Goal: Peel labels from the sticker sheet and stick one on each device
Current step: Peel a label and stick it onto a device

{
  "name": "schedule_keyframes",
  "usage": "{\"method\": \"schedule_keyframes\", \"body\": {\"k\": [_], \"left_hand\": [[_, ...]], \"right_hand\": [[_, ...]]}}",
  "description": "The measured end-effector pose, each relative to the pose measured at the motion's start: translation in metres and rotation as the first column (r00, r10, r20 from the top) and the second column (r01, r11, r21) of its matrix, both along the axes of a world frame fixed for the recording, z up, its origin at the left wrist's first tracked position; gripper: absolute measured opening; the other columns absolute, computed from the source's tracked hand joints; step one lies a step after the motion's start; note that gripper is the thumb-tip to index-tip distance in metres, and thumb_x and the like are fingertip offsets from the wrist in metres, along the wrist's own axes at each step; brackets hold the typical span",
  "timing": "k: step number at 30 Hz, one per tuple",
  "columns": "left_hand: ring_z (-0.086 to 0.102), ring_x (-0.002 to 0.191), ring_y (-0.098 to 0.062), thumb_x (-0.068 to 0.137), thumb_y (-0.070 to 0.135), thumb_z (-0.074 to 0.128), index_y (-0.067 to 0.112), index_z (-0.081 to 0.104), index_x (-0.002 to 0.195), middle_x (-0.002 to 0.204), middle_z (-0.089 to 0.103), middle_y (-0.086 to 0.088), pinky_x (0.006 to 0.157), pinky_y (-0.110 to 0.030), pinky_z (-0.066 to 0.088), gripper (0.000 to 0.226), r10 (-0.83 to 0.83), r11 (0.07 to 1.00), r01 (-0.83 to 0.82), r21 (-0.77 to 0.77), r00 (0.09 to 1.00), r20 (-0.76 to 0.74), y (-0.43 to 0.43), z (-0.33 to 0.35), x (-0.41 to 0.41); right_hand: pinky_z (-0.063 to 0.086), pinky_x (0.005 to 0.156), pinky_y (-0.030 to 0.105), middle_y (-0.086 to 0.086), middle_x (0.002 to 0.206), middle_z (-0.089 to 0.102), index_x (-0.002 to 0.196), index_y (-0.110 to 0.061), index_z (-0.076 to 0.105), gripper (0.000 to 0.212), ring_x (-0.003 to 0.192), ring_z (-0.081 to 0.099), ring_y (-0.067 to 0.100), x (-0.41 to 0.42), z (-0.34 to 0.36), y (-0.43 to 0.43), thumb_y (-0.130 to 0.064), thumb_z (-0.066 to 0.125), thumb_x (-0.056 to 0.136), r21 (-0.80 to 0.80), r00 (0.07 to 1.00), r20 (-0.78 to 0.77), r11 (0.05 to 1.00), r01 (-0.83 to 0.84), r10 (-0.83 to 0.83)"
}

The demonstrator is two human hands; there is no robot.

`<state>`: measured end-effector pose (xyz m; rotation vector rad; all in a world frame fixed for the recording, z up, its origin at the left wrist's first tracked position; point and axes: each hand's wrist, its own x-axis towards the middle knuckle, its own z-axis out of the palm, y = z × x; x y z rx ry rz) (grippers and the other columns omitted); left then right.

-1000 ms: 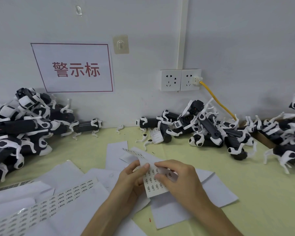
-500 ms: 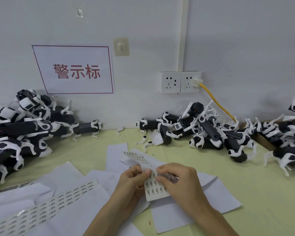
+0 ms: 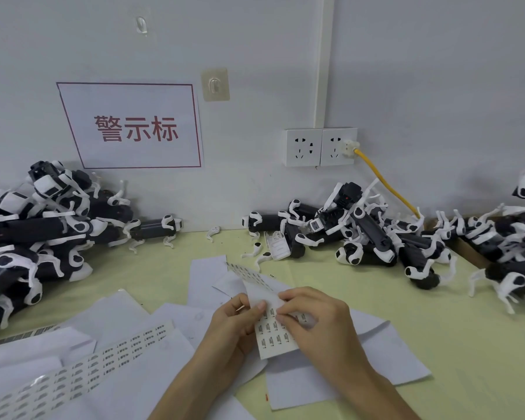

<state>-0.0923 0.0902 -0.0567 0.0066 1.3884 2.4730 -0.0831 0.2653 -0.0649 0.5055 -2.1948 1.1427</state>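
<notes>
Both hands, left hand [image 3: 235, 324] and right hand [image 3: 315, 325], pinch the sticker sheet [image 3: 272, 334].

Pale grey wall [image 3: 422, 71] with double socket [image 3: 320, 147] above yellow-green table [image 3: 391, 301]

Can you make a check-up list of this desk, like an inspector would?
Surface: pale yellow-green table, partly covered with paper.
Job's things: sticker sheet held in both hands; black-and-white devices piled at left, middle and right along the wall.
Clutter: white papers, a second label strip, loose white clips.
Hands: left hand pinches the sheet's edge; right hand picks at a label on it.
Cables: yellow cable plugged into the wall socket.
Surroundings: grey wall, sign with red characters, stick-on hook.
</notes>
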Motion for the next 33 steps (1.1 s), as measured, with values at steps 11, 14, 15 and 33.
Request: {"method": "schedule_keyframes", "body": {"k": [11,14,15,33], "left_hand": [[0.076,0.076,-0.034,0.085,-0.017,0.067,0.011,0.049,0.125,0.099,0.076,-0.024,0.058,-0.035,0.059,0.052,0.184,0.962,-0.203,-0.183,0.976,-0.119,0.012,-0.002,0.003],[0.077,0.085,-0.028,0.083,-0.013,0.074,0.03,0.037,0.136,0.115,0.071,-0.013,0.061,-0.034,0.06,0.078,0.239,0.912,-0.286,-0.294,0.953,-0.186,0.014,-0.005,0.003],[0.077,0.087,-0.024,0.082,-0.011,0.076,0.033,0.035,0.139,0.119,0.067,-0.01,0.063,-0.029,0.06,0.082,0.242,0.892,-0.309,-0.33,0.943,-0.229,0.014,-0.006,0.003],[0.068,0.089,-0.008,0.075,0.054,0.072,0.037,0.08,0.092,0.097,0.077,0.007,0.076,-0.021,0.053,0.026,0.142,0.839,-0.395,-0.374,0.823,-0.551,0.015,-0.001,0.005]], "right_hand": [[0.049,0.081,0.022,-0.017,0.093,0.067,0.084,-0.022,0.07,0.014,0.096,0.064,0.009,0.009,0.018,0.0,-0.01,0.076,0.085,0.03,0.999,0.028,0.999,-0.03,0.03],[0.052,0.075,0.022,-0.011,0.096,0.073,0.087,-0.026,0.077,0.012,0.094,0.067,0.013,0.01,0.027,0.0,-0.015,0.073,0.086,-0.272,0.969,0.198,0.958,-0.092,0.149],[0.053,0.074,0.023,-0.009,0.099,0.075,0.088,-0.026,0.079,0.011,0.093,0.068,0.012,0.01,0.031,0.001,-0.019,0.071,0.085,-0.395,0.939,0.269,0.914,-0.095,0.214],[0.047,0.07,0.026,-0.001,0.107,0.072,0.107,-0.018,0.08,0.033,0.084,0.057,0.011,0.008,0.037,0.008,-0.03,0.06,0.083,-0.7,0.697,0.435,0.701,-0.135,0.569]]}}
